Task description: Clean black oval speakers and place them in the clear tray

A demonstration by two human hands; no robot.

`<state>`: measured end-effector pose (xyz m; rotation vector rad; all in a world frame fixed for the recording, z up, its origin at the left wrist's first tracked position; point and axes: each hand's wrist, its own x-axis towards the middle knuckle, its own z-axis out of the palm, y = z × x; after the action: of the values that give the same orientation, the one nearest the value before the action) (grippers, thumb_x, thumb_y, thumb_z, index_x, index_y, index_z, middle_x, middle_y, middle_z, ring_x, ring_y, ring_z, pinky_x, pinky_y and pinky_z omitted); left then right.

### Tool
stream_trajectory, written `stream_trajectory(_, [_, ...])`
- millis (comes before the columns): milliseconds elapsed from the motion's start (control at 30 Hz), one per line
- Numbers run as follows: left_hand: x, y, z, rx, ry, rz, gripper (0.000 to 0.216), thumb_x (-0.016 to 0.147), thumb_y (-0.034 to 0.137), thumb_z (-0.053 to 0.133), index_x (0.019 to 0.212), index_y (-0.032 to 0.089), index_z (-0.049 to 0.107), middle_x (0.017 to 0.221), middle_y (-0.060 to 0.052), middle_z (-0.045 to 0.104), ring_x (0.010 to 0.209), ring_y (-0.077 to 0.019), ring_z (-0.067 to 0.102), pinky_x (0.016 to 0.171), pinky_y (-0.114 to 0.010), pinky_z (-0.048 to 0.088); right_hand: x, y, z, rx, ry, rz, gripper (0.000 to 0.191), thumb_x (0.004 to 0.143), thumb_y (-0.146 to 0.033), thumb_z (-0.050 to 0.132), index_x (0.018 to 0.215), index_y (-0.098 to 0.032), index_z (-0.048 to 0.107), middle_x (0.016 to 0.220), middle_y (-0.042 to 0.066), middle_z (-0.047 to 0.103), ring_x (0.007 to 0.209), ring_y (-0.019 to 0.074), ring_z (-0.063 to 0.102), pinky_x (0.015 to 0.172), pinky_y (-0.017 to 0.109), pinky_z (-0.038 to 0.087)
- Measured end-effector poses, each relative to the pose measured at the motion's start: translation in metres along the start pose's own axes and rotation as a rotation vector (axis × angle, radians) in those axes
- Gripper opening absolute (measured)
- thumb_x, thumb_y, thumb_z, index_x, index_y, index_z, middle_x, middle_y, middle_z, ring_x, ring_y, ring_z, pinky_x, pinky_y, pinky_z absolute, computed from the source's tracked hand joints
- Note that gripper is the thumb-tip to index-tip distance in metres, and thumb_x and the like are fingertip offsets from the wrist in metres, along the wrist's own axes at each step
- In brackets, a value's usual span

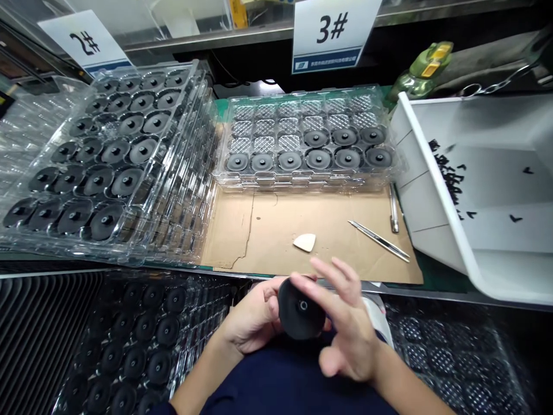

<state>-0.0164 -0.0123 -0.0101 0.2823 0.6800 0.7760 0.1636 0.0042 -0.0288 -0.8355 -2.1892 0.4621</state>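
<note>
My left hand (pixel 253 317) grips a round black disc part (pixel 298 308) with a small hub at its centre, held low in front of my lap. My right hand (pixel 345 323) lies across the disc's right side, its fingers stretched out and resting on the disc's face and rim. Straight ahead a clear blister tray (pixel 263 124) holds several of the same black discs in its near rows; its far pockets are empty. On the left a stack of clear trays (pixel 185 173) is filled with black discs.
A cardboard sheet (pixel 268 230) carries a white triangular pick (pixel 305 242), tweezers (pixel 380 241) and a metal pen-like tool (pixel 393 210). A white bin (pixel 436 207) with small black bits stands at right. More disc trays (pixel 138 346) lie below left. Signs 2# and 3# hang behind.
</note>
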Motion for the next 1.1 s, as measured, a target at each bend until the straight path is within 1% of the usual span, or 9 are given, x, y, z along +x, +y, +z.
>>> stream_trajectory(67, [0.0,0.0,-0.001,0.017,0.028,0.022,0.071,0.055,0.053,0.077,0.111,0.012,0.066,0.103,-0.015,0.071,0.088,-0.0245,0.069,0.077,-0.027,0.053,-0.001,-0.001,0.002,0.022,-0.024,-0.045,0.066,0.093,-0.058,0.019,0.143,-0.016,0.025,0.119,0.01,0.065,0.131,0.0239,0.04,0.111,0.048,0.023])
stream_trajectory(233, [0.0,0.004,-0.001,0.004,0.013,0.033,0.072,0.061,0.052,0.075,0.121,0.016,0.059,0.112,-0.016,0.067,0.09,-0.0261,0.069,0.081,-0.032,0.053,-0.003,0.003,0.002,0.019,0.078,0.146,0.058,0.096,-0.05,0.019,0.141,-0.016,0.03,0.121,0.011,0.063,0.133,0.0264,0.037,0.109,0.052,0.025])
stream_trajectory(433, [-0.001,0.01,0.001,0.037,0.046,0.047,0.071,0.055,0.048,0.081,0.115,0.015,0.064,0.101,-0.012,0.072,0.095,-0.0225,0.067,0.082,-0.024,0.051,-0.004,0.008,-0.002,0.051,-0.048,-0.138,0.055,0.096,-0.045,0.026,0.142,-0.016,0.029,0.114,0.007,0.068,0.134,0.0234,0.037,0.109,0.049,0.025])
stream_trajectory(600, [-0.004,0.01,-0.005,-0.001,0.019,0.074,0.07,0.06,0.049,0.077,0.12,0.018,0.06,0.108,-0.012,0.07,0.087,-0.0242,0.07,0.078,-0.031,0.055,-0.011,0.011,-0.007,0.104,0.099,0.001,0.048,0.095,-0.038,0.029,0.141,-0.022,0.034,0.113,0.005,0.068,0.128,0.026,0.045,0.103,0.052,0.031])
stream_trajectory(767, [0.0,0.007,-0.002,-0.007,0.062,0.188,0.064,0.059,0.036,0.083,0.116,0.016,0.062,0.113,-0.011,0.069,0.103,-0.0197,0.064,0.088,-0.023,0.049,-0.001,0.0,0.007,0.044,0.049,-0.046,0.053,0.095,-0.04,0.034,0.142,-0.017,0.03,0.119,0.009,0.065,0.13,0.0248,0.042,0.105,0.048,0.031])
stream_trajectory(833, [0.002,0.007,0.0,-0.018,0.123,0.245,0.06,0.06,0.027,0.083,0.116,0.02,0.062,0.119,-0.008,0.066,0.105,-0.018,0.063,0.087,-0.02,0.049,-0.007,-0.002,0.013,0.088,0.102,0.069,0.047,0.094,-0.033,0.036,0.139,-0.018,0.036,0.116,0.008,0.067,0.128,0.0248,0.045,0.105,0.049,0.03])
stream_trajectory(1000, [0.006,0.006,0.003,-0.038,0.174,0.375,0.061,0.058,0.022,0.084,0.114,0.026,0.061,0.123,-0.004,0.063,0.104,-0.0233,0.064,0.089,-0.028,0.051,-0.021,-0.007,0.012,0.41,0.296,0.666,0.039,0.096,-0.021,0.031,0.133,-0.022,0.041,0.12,0.007,0.064,0.119,0.0222,0.055,0.101,0.046,0.038])
stream_trajectory(1033, [0.007,0.005,0.004,-0.032,0.174,0.39,0.061,0.057,0.02,0.084,0.113,0.026,0.061,0.122,-0.003,0.064,0.104,-0.0222,0.064,0.089,-0.026,0.051,-0.018,-0.009,0.01,0.427,0.292,0.654,0.039,0.096,-0.023,0.031,0.134,-0.023,0.04,0.125,0.007,0.061,0.121,0.0224,0.053,0.102,0.045,0.038])
stream_trajectory(1100, [0.008,0.003,0.007,-0.015,0.182,0.405,0.06,0.057,0.016,0.084,0.112,0.026,0.062,0.121,-0.003,0.064,0.105,-0.0191,0.063,0.087,-0.022,0.05,-0.007,-0.015,0.006,0.368,0.209,0.442,0.044,0.096,-0.031,0.034,0.139,-0.022,0.033,0.131,0.008,0.057,0.129,0.0243,0.044,0.106,0.048,0.032])
